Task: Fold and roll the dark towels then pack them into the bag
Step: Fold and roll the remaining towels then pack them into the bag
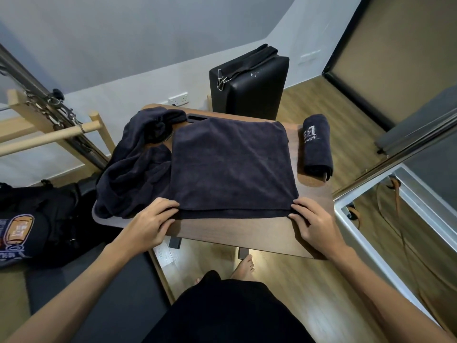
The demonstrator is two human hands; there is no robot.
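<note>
Indoors, both hands (148, 222) (315, 225) pinch a folded towel (232, 164) on the wooden table (222, 233).

A small fitness studio room is suggested. A wooden bar frame with springs (57, 112) is seen, a folded black padded table (249, 82), and wood-look flooring (309, 105).

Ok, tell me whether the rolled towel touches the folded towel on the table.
Apart. The head view shows a strip of bare brown table between the rolled towel and the right edge of the folded towel.
</note>
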